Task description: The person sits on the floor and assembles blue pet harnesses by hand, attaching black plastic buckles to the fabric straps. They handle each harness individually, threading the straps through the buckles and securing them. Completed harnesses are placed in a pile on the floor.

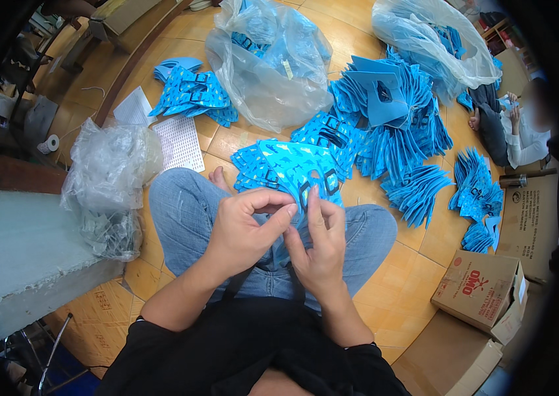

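Over blue jeans [186, 214], printed blue piece [301, 164] sits just ahead of left hand [248, 224] and right hand [319, 245], right fingertips at its near edge; can't tell if either hand clamps it.

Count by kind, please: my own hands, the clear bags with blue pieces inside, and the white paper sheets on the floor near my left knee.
Your hands, left hand and right hand: 2
Filled clear bags: 2
White paper sheets: 2
Total: 6

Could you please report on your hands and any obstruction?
Left hand, right hand close together at blue patterned piece; exact grip unclear; translucent plastic bag beyond, not blocking.
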The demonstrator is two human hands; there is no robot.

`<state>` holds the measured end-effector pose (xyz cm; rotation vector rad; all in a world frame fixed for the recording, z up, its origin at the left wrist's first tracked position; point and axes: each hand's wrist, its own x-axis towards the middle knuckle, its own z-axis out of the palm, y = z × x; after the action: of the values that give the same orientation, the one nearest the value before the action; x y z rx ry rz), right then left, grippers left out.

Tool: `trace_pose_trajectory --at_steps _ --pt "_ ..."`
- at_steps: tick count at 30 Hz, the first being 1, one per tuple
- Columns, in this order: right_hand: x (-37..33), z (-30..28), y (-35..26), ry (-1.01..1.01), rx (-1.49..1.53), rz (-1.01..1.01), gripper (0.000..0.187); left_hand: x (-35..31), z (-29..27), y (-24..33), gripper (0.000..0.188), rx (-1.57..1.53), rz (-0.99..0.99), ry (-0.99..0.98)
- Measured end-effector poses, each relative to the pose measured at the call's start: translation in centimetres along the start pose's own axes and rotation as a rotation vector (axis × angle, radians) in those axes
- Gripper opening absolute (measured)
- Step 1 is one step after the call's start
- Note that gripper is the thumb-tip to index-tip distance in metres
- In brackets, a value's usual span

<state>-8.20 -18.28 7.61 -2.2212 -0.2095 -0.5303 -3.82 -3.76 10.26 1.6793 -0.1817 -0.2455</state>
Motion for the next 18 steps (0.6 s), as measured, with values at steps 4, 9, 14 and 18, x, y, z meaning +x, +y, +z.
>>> trace_pose_trajectory --at_steps 4,9,14,18 --pt "0.0 0.3 0.0 0.012 -0.115 -0.018 0.073 0.2 0.2 0.0 0.008 0.026 0.049 0.001" --pt "0.2 -0.3 -0.2 -0.08 0.145 0.069 0.069 0.5 0.4 -0.5 0.009 0.03 0.042 -0.043" --pt "-0.2 -0.8 -0.3 -0.237 0.798 0.46 0.059 0.7 0.6 -1.2 0.011 -0.089 0.005 -0.053" --pt "-0.5 -0.6 -0.1 -0.265 0.887 0.578 0.055 0.6 0.4 -1.1 0.011 -0.23 -0.078 -0.092"
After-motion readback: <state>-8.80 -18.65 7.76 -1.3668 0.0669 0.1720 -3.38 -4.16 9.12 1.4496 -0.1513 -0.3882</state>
